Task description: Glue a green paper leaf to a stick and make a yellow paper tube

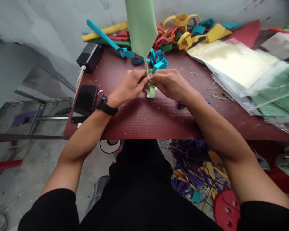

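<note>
My left hand (pixel 131 86) and my right hand (pixel 170 84) meet over the dark red table (pixel 146 118), both pinching a light green paper strip (pixel 150 91) that curls into a loop below my fingers. Its thin upper part rises between my fingertips. A broad light green folded paper (pixel 141 25) hangs close to the camera above the hands. A blue paper chain (pixel 159 61) lies just behind my fingers. A black watch (pixel 106 106) is on my left wrist.
A heap of coloured paper loops and strips (pixel 178 32) lies at the table's back. Plastic sleeves with paper sheets (pixel 243 67) fill the right side. A black phone (pixel 85 100) and a black box (pixel 89 56) sit at the left edge. Paper scraps (pixel 197 173) litter the floor.
</note>
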The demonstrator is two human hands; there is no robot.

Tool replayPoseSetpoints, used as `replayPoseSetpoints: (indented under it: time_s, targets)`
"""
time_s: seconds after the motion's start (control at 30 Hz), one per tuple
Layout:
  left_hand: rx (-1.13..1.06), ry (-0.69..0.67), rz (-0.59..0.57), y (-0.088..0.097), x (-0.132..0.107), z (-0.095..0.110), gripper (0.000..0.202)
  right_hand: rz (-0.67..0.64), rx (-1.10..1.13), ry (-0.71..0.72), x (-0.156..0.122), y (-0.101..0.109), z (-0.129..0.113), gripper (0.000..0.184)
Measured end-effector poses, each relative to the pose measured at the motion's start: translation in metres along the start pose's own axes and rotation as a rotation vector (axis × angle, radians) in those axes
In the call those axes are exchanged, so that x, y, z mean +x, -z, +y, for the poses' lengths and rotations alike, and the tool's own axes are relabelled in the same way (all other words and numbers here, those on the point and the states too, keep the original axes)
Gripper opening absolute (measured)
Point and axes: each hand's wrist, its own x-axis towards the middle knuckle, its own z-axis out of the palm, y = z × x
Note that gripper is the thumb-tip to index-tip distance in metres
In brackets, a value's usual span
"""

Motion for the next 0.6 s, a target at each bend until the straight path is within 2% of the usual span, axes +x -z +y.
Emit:
replayPoseSetpoints:
  time_s: [0.17, 0.27, 0.37, 0.47, 0.6]
  targets:
    - [-0.068, -0.026, -0.033, 0.0, 0.001, -0.001, 0.036, -0.043, -0.069, -0.041, -0.001, 0.002, -0.006, 0.049]
    - [-0.128, 0.005, 0.023, -0.003, 0.003, -0.003, 0.049, 0.071, -0.029, -0.085, 0.002, -0.001, -0.01, 0.052]
    - [-0.189, 0.032, 0.096, -0.005, 0.005, -0.005, 0.054, 0.194, 0.096, -0.178, 0.004, -0.001, -0.014, 0.045]
    - [-0.236, 0.051, 0.122, -0.007, 0.006, -0.005, 0.05, 0.163, 0.196, -0.217, 0.004, 0.003, -0.013, 0.037]
    - [-0.284, 0.071, 0.104, -0.008, 0.006, -0.004, 0.05, 0.076, 0.204, -0.221, 0.002, 0.01, -0.009, 0.036]
